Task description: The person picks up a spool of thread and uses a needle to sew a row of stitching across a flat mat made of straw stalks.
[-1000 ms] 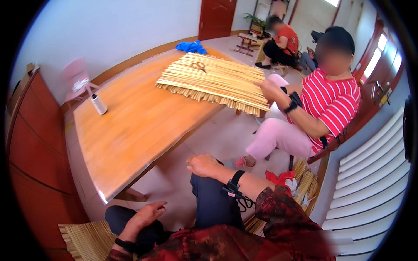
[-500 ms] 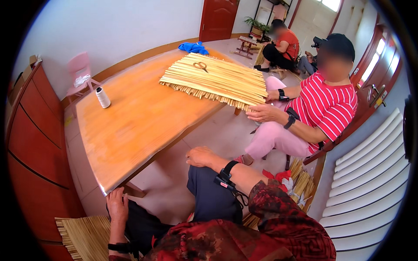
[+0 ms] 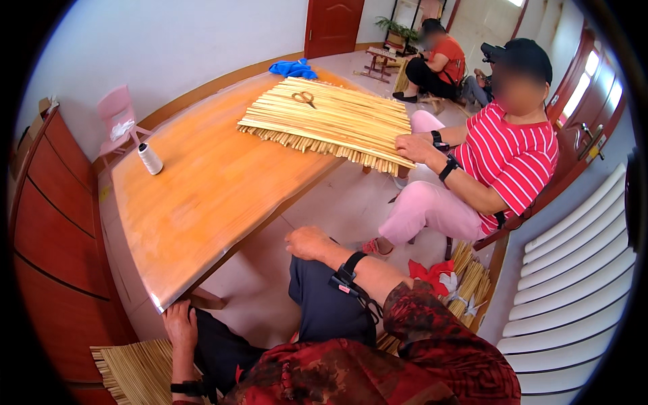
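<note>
Fingers of the left hand (image 3: 180, 325) lie fairly straight and slightly parted over the left knee of the dark trousers (image 3: 331, 304), gripping nothing that shows, with their tips right by the near corner of the wooden table (image 3: 196, 189); whether they touch its edge I cannot tell. The right hand (image 3: 308, 243) rests on the other knee, its fingers loosely bent past the edge of the cloth; how far they are parted is hard to make out, and no object shows in it. The layer of pale stalks (image 3: 331, 128) lies across the far right part of the table, one end jutting past the edge, where the hand of a co-worker (image 3: 416, 148) touches a corner. Handling that layer well, I judge, means bearing the jutting end from below, keeping the stalks side by side, and evening the ends with light pressure rather than a hard pinch, since thin stalks could slip or snap. The scissors (image 3: 303, 98) lie on top, so a level, gentle touch would keep them from sliding. For the wearer, relaxed hands at the knees, well apart from the stalks, seem right, leaving the co-worker's hands unhindered
</note>
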Action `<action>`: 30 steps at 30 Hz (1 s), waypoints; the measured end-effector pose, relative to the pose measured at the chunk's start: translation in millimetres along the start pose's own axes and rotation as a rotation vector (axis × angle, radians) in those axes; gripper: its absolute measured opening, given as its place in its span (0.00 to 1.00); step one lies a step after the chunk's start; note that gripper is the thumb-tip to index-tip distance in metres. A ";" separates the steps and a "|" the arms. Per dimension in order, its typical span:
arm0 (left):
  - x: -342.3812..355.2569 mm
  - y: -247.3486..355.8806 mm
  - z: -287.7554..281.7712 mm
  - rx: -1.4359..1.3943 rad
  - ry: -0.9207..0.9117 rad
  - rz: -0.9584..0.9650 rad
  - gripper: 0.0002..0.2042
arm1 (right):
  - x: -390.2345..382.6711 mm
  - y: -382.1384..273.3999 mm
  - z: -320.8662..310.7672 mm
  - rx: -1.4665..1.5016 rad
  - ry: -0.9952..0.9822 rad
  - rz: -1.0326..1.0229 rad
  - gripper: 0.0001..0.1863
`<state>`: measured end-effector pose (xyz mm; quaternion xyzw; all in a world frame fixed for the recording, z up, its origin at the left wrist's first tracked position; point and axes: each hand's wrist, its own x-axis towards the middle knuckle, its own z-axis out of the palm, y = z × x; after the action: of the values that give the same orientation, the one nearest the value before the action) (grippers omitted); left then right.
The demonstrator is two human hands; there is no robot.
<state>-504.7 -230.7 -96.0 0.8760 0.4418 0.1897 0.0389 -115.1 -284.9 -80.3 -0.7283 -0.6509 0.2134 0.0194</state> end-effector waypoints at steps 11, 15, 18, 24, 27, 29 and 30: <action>3.9 7.0 2.3 -0.019 0.040 0.037 0.10 | -10.3 -7.7 -6.7 0.004 0.085 -0.071 0.14; 5.7 8.7 1.7 -0.017 0.034 0.039 0.10 | -12.3 -7.6 -7.8 0.013 0.125 -0.093 0.13; 5.9 7.4 2.3 -0.003 0.027 0.043 0.10 | -12.9 -8.0 -8.7 0.016 0.127 -0.098 0.12; 6.3 7.4 2.1 -0.010 0.011 0.011 0.10 | -12.1 -5.3 -6.3 0.020 0.140 -0.094 0.12; 7.1 8.2 1.6 -0.012 0.009 0.003 0.10 | -11.4 -4.9 -6.8 0.012 0.124 -0.077 0.13; 6.7 7.9 0.8 -0.011 0.009 0.000 0.10 | -12.3 -6.6 -8.8 0.014 0.115 -0.075 0.13; 6.5 7.4 0.3 -0.010 0.008 -0.001 0.10 | -12.7 -7.3 -9.2 0.015 0.107 -0.073 0.13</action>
<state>-495.6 -230.0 -92.6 0.8748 0.4414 0.1952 0.0416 -119.6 -293.7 -66.0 -0.7145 -0.6732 0.1782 0.0675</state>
